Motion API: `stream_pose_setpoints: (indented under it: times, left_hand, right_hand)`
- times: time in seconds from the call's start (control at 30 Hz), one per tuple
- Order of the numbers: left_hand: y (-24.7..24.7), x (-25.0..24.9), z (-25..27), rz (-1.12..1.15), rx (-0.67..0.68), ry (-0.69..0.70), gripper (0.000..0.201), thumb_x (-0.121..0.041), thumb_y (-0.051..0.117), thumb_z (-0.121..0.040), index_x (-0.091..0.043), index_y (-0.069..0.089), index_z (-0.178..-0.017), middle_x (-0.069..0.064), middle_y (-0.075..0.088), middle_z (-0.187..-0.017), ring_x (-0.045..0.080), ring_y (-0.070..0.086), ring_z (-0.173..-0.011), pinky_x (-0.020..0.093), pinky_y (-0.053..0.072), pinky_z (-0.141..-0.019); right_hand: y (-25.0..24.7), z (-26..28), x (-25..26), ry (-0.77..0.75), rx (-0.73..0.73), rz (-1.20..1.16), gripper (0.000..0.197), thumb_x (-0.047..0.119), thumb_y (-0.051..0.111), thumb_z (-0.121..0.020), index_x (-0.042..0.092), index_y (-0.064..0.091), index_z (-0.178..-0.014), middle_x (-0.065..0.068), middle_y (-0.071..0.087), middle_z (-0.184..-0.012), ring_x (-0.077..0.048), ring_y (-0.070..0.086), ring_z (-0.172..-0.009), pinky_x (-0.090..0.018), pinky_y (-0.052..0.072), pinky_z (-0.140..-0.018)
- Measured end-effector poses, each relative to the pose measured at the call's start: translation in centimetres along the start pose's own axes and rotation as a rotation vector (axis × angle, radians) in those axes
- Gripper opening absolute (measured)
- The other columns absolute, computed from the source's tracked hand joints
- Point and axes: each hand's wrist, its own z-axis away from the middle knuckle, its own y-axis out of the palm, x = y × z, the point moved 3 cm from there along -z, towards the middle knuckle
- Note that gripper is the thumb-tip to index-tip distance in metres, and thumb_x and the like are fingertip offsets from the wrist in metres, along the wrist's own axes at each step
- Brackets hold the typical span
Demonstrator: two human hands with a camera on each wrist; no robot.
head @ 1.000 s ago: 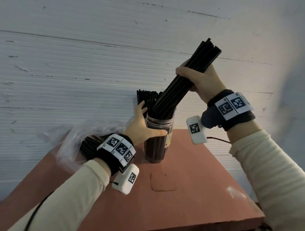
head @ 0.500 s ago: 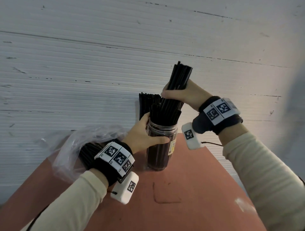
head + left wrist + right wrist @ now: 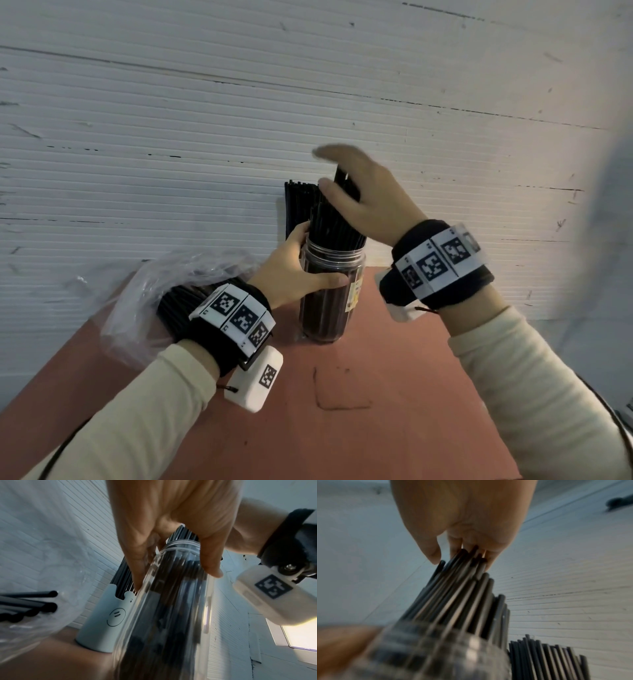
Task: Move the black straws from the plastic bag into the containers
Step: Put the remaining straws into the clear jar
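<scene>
A clear plastic jar [image 3: 329,301] packed with black straws [image 3: 334,222] stands on the red table. My left hand [image 3: 303,263] grips the jar just below its rim, thumb in front. My right hand [image 3: 334,168] hovers over the jar with its fingers stretched out; in the right wrist view its fingertips [image 3: 471,547] touch the tops of the tallest straws [image 3: 462,588]. Behind the jar stands a pale holder with a drawn face [image 3: 106,622], also full of straws [image 3: 298,205]. A clear plastic bag [image 3: 147,294] at the left holds more straws [image 3: 178,301].
A white ribbed wall [image 3: 205,137] rises right behind the containers. The red table [image 3: 376,394] has bare surface in front of the jar, with a faint square mark. The bag lies against the wall at the table's left rear.
My right hand lowered the bundle of straws into the clear jar, let go of it, and now spreads its fingers over the straw tops. The left hand stayed on the jar.
</scene>
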Motion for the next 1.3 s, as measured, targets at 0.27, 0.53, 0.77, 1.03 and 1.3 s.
stream_pose_setpoints:
  times: [0.27, 0.53, 0.77, 1.03, 1.3]
  left_hand:
    - [0.3, -0.1, 0.0, -0.012, 0.006, -0.015, 0.1, -0.036, 0.085, -0.068, -0.027, 0.025, -0.148, -0.016, 0.056, -0.127, 0.002, 0.053, -0.118, 0.029, 0.04, -0.107]
    - [0.4, -0.5, 0.2, -0.086, 0.064, -0.058, 0.116, -0.042, 0.082, -0.061, -0.026, 0.011, -0.152, -0.006, 0.046, -0.143, 0.008, 0.047, -0.129, 0.036, 0.039, -0.111]
    - [-3.2, -2.7, 4.0, -0.218, -0.15, 0.064, 0.054, 0.001, 0.054, -0.083, -0.033, 0.047, -0.124, -0.008, 0.051, -0.134, 0.01, 0.044, -0.13, 0.022, 0.033, -0.104]
    - [-9.6, -4.3, 9.5, -0.405, -0.351, 0.154, 0.031, 0.0, 0.055, -0.083, -0.029, 0.062, -0.093, -0.018, 0.066, -0.102, 0.003, 0.062, -0.097, 0.012, 0.043, -0.082]
    - [-14.1, -0.2, 11.0, -0.679, -0.149, -0.096, 0.044, -0.005, 0.064, -0.078, -0.042, 0.064, -0.102, 0.003, 0.057, -0.119, 0.021, 0.048, -0.117, 0.034, 0.04, -0.095]
  right_hand:
    - [1.4, 2.7, 0.2, 0.014, 0.086, 0.084, 0.048, 0.038, 0.043, -0.099, 0.017, 0.045, -0.142, 0.001, 0.045, -0.147, -0.013, 0.04, -0.136, -0.026, 0.031, -0.112]
    - [2.0, 3.3, 0.8, 0.014, 0.171, 0.163, 0.055, 0.045, 0.038, -0.096, 0.015, 0.047, -0.14, -0.002, 0.049, -0.144, -0.017, 0.04, -0.135, -0.034, 0.028, -0.116]
    - [0.9, 3.9, 4.9, -0.067, -0.163, -0.017, 0.022, 0.022, 0.057, -0.091, 0.01, 0.062, -0.109, -0.001, 0.059, -0.108, -0.016, 0.053, -0.101, -0.019, 0.039, -0.09]
    - [6.9, 5.0, 7.3, 0.101, 0.359, -0.276, 0.014, 0.02, 0.059, -0.093, 0.011, 0.068, -0.1, 0.007, 0.064, -0.084, -0.007, 0.058, -0.076, -0.017, 0.046, -0.071]
    - [16.5, 4.3, 9.2, 0.192, 0.997, -0.131, 0.052, 0.036, 0.037, -0.103, 0.014, 0.031, -0.15, -0.004, 0.033, -0.155, -0.018, 0.031, -0.141, -0.032, 0.022, -0.117]
